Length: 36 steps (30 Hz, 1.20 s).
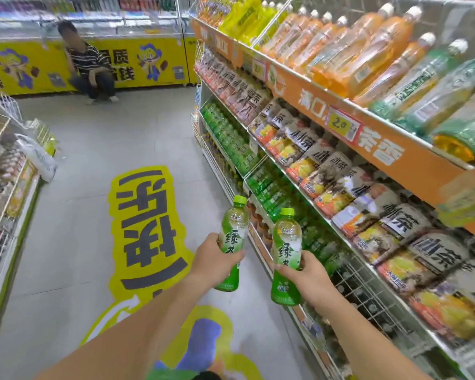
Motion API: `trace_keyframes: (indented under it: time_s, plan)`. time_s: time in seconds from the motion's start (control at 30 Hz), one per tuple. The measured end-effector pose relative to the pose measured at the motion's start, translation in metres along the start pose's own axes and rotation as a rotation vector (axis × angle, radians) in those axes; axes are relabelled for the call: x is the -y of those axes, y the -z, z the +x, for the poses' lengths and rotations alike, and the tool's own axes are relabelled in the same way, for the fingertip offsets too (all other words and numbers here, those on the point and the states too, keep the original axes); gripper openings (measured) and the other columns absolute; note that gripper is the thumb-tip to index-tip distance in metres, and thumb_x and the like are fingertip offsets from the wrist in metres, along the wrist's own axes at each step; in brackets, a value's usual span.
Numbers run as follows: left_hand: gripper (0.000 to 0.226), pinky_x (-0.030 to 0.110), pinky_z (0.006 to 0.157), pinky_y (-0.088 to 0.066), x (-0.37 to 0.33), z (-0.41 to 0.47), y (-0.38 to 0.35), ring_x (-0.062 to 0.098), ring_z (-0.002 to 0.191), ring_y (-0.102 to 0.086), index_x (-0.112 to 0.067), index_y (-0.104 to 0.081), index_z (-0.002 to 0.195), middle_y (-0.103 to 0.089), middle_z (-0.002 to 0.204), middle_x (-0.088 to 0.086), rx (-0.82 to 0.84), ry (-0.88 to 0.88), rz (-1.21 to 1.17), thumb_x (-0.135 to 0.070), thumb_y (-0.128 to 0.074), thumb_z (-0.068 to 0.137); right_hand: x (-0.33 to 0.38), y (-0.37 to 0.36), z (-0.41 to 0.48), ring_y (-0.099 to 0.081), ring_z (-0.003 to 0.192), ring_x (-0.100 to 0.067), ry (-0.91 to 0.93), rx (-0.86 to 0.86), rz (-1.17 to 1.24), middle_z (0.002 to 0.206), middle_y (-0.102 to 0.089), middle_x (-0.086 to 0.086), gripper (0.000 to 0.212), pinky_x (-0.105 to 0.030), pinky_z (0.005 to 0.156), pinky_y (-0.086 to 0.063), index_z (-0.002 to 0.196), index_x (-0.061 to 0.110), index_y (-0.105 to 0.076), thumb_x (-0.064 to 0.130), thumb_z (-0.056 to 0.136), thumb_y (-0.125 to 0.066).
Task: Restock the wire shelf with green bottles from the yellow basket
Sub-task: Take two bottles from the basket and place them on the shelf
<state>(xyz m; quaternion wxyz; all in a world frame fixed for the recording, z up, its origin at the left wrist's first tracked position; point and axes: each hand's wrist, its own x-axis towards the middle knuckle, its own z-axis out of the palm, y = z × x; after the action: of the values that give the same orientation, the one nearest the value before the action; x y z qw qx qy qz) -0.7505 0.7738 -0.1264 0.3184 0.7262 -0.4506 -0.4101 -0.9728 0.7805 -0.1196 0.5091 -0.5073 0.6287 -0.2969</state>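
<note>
Two green-capped bottles point(232, 242), green-white labels, seemingly full.

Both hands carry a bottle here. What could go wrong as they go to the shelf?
1. The left hand grips the left bottle and the right hand grips the right bottle, so no hand is free to steady the shelved green bottles; a nudge might dislodge one.
2. The held bottles are close together and may knock while being set on the wire shelf.
</note>
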Motion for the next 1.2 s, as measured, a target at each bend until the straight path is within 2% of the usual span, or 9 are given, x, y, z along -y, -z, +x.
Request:
trace_keyframes:
  time_s: [0.1, 0.2, 0.33, 0.4, 0.57, 0.73, 0.83, 1.03, 1.2]
  plan:
    - [0.035, 0.018, 0.046, -0.044, -0.001, 0.045, -0.007, 0.013, 0.077, -0.066, -0.020, -0.058, 0.094, -0.068, 0.090, 0.000, 0.049, 0.008, 0.028, -0.034, -0.083, 0.074, -0.003, -0.008, 0.037, -0.071, 0.084, -0.015, -0.048, -0.018, -0.013, 0.095, -0.072, 0.000, 0.029, -0.044, 0.083, -0.058, 0.097, 0.023, -0.058, 0.019, 0.080, -0.081]
    - [0.034, 0.022, 0.052, -0.044, 0.006, 0.094, -0.018, 0.012, 0.078, -0.065, -0.020, -0.059, 0.094, -0.068, 0.089, -0.001, 0.129, -0.002, 0.100, -0.032, -0.082, 0.073, -0.015, -0.019, 0.072, -0.070, 0.085, -0.013, -0.099, -0.069, -0.029, 0.095, -0.071, 0.005, 0.030, -0.041, 0.083, -0.057, 0.094, 0.027, -0.056, 0.025, 0.079, -0.082]
    - [0.035, 0.023, 0.058, -0.046, 0.017, 0.152, -0.039, 0.012, 0.079, -0.064, -0.019, -0.058, 0.096, -0.068, 0.090, -0.001, 0.272, -0.019, 0.180, -0.030, -0.082, 0.074, -0.036, -0.034, 0.107, -0.066, 0.073, 0.005, -0.170, -0.152, 0.051, 0.092, -0.072, 0.005, 0.033, -0.014, 0.066, -0.052, 0.103, 0.024, -0.059, 0.011, 0.080, -0.079]
    - [0.035, 0.018, 0.055, -0.048, 0.019, 0.177, -0.053, 0.010, 0.076, -0.064, -0.019, -0.057, 0.096, -0.068, 0.088, -0.002, 0.337, -0.036, 0.220, -0.028, -0.082, 0.074, -0.050, -0.037, 0.122, -0.066, 0.071, 0.005, -0.202, -0.205, 0.112, 0.089, -0.071, 0.008, 0.033, -0.009, 0.058, -0.047, 0.105, 0.022, -0.059, 0.008, 0.081, -0.078]
    - [0.042, 0.035, 0.072, -0.056, 0.034, 0.220, -0.108, 0.021, 0.082, -0.068, -0.024, -0.055, 0.091, -0.068, 0.087, -0.005, 0.456, -0.079, 0.349, -0.040, -0.082, 0.064, -0.113, -0.032, 0.151, -0.070, 0.076, -0.004, -0.303, -0.321, 0.214, 0.087, -0.074, 0.005, 0.029, -0.026, 0.073, -0.057, 0.096, 0.023, -0.060, 0.011, 0.079, -0.080]
    - [0.037, 0.039, 0.073, -0.058, 0.062, 0.234, -0.187, 0.019, 0.081, -0.069, -0.023, -0.060, 0.089, -0.070, 0.082, -0.006, 0.560, -0.151, 0.371, -0.035, -0.083, 0.062, -0.190, -0.020, 0.161, -0.072, 0.085, -0.016, -0.345, -0.432, 0.370, 0.094, -0.075, -0.002, 0.033, -0.037, 0.082, -0.058, 0.105, 0.018, -0.060, 0.010, 0.080, -0.080]
    - [0.046, 0.038, 0.079, -0.058, 0.079, 0.239, -0.240, 0.015, 0.084, -0.069, -0.028, -0.061, 0.095, -0.073, 0.086, -0.010, 0.635, -0.199, 0.363, -0.045, -0.080, 0.057, -0.243, -0.008, 0.164, -0.072, 0.093, -0.024, -0.344, -0.489, 0.397, 0.100, -0.075, -0.006, 0.039, -0.047, 0.087, -0.057, 0.109, 0.017, -0.060, 0.016, 0.077, -0.081]
    - [0.028, 0.025, 0.069, -0.053, 0.091, 0.239, -0.340, 0.008, 0.076, -0.066, -0.021, -0.063, 0.087, -0.070, 0.080, -0.009, 0.719, -0.321, 0.336, -0.032, -0.083, 0.071, -0.321, 0.028, 0.172, -0.073, 0.084, -0.012, -0.341, -0.661, 0.391, 0.094, -0.075, 0.000, 0.027, -0.035, 0.080, -0.058, 0.101, 0.023, -0.060, 0.017, 0.082, -0.079]
    - [0.031, 0.028, 0.069, -0.050, 0.092, 0.252, -0.416, 0.017, 0.079, -0.068, -0.018, -0.067, 0.094, -0.073, 0.085, -0.004, 0.767, -0.412, 0.364, -0.034, -0.083, 0.073, -0.364, 0.063, 0.186, -0.073, 0.087, -0.017, -0.335, -0.753, 0.358, 0.096, -0.076, -0.001, 0.028, -0.038, 0.081, -0.059, 0.107, 0.018, -0.063, 0.023, 0.084, -0.078]
